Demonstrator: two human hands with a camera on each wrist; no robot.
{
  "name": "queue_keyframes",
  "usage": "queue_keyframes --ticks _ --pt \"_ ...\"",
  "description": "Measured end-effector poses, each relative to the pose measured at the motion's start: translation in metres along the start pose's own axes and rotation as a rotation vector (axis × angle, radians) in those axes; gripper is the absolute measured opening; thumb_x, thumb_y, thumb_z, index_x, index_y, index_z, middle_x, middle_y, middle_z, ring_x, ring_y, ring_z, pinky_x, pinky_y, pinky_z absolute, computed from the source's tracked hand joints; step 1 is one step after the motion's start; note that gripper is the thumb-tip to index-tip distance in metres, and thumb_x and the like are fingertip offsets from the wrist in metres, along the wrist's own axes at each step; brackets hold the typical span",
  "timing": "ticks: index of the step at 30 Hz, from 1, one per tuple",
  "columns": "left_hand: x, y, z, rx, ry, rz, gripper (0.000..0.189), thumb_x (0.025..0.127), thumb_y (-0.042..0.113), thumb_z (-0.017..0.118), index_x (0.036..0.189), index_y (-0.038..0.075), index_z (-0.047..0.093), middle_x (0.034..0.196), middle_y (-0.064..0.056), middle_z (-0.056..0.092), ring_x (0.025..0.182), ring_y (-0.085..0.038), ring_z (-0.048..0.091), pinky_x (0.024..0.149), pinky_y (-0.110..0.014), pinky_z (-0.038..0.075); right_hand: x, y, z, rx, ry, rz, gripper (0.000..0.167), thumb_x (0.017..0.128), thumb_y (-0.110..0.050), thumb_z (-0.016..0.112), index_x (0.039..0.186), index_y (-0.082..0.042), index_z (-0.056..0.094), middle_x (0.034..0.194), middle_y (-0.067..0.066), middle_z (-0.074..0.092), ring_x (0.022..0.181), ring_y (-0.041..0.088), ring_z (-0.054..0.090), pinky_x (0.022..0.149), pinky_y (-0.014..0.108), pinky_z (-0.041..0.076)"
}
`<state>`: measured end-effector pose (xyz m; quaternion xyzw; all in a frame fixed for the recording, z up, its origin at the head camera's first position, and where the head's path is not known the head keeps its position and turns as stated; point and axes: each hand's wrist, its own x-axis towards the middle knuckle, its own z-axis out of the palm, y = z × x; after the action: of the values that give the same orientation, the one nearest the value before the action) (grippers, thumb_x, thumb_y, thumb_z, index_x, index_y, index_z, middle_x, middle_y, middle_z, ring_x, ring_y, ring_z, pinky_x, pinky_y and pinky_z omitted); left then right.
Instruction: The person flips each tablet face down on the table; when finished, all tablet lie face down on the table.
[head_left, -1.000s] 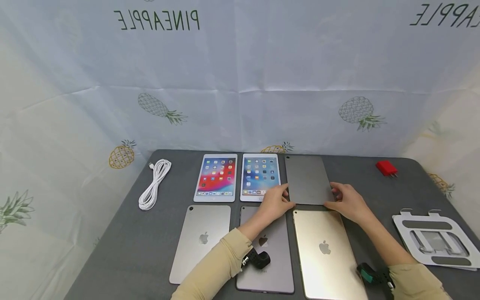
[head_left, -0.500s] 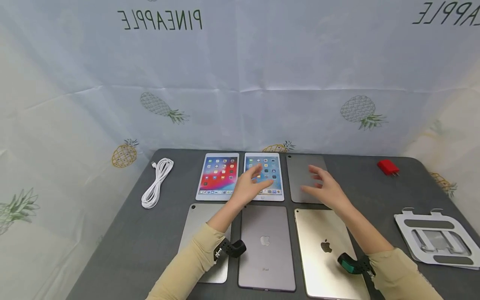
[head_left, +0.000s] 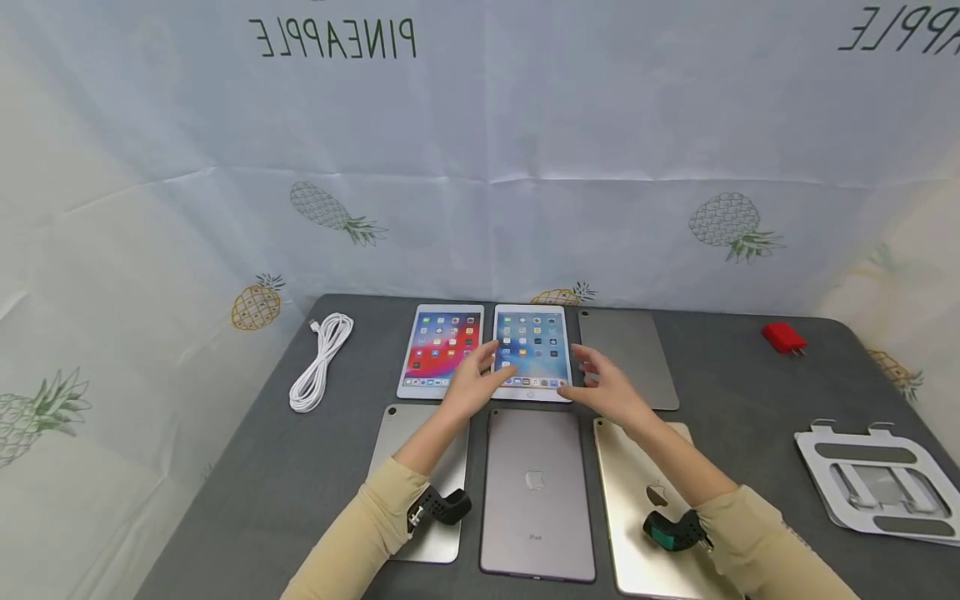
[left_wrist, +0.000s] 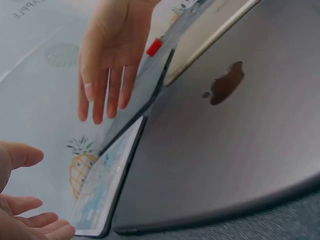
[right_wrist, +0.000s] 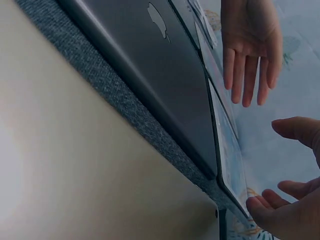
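Observation:
A white-framed tablet with a lit blue home screen [head_left: 534, 337] lies face up in the back row. Over its left edge is my left hand [head_left: 471, 385], fingers loosely spread. My right hand [head_left: 609, 393] is at its right edge, thumb near the lower right corner. Both wrist views show relaxed fingers with nothing gripped; exact contact with the tablet cannot be told. To its left lies a white tablet with a red and blue screen [head_left: 435, 350]. A dark grey tablet [head_left: 633, 354] lies back up to its right, partly behind my right hand.
In the front row, backs up, lie a silver tablet [head_left: 397, 429], a purplish grey tablet [head_left: 536, 517] and a gold tablet [head_left: 622, 492]. A coiled white cable [head_left: 321, 362] sits at the left. A red plug [head_left: 783, 337] and a folded white stand [head_left: 877, 483] are at the right.
Both hands have let go of the dark grey tablet and moved left, to either side of the blue-screen tablet. The tablets keep their places.

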<state>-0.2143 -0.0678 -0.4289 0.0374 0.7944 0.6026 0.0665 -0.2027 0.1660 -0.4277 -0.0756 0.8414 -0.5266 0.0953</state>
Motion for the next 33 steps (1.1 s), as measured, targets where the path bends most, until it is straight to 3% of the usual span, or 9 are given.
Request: queue_keyframes --ticks 9,15,23,33 --pt "-0.006 -0.012 0.000 0.039 -0.015 -0.051 0.064 0.092 0.022 0.065 0.146 0.000 0.039 0.148 -0.020 0.042 0.137 -0.034 0.038 0.108 -0.049 0.037 0.001 0.003 0.018 0.057 -0.002 0.057 0.086 0.085 -0.013 0.073 0.152 0.002 0.022 0.152 0.027 0.028 0.138 0.044 0.028 0.110 0.057 0.029" --pt "-0.006 -0.015 0.001 0.005 -0.010 -0.073 0.064 0.092 0.020 0.065 0.146 -0.002 0.038 0.148 -0.021 0.041 0.137 -0.034 0.038 0.110 -0.049 0.034 0.002 0.004 0.022 0.181 -0.025 0.106 0.088 0.087 -0.009 0.070 0.153 0.004 0.012 0.155 0.028 0.020 0.143 0.042 0.020 0.113 0.053 0.024" --pt "-0.002 -0.017 0.002 -0.040 0.003 -0.073 0.059 0.092 0.015 0.064 0.143 -0.005 0.042 0.144 -0.024 0.045 0.135 -0.036 0.041 0.108 -0.048 0.036 0.003 0.001 0.019 0.347 0.043 0.164 0.079 0.091 -0.006 0.061 0.151 0.009 0.012 0.155 0.030 0.017 0.142 0.041 0.020 0.116 0.050 0.019" --pt "-0.002 -0.016 0.000 0.011 0.008 -0.066 0.054 0.093 0.018 0.065 0.140 -0.002 0.048 0.141 -0.021 0.050 0.133 -0.033 0.045 0.106 -0.047 0.039 0.006 0.003 0.016 0.454 0.089 0.245 0.067 0.095 -0.004 0.053 0.152 0.006 0.017 0.154 0.028 0.022 0.139 0.038 0.031 0.112 0.047 0.031"
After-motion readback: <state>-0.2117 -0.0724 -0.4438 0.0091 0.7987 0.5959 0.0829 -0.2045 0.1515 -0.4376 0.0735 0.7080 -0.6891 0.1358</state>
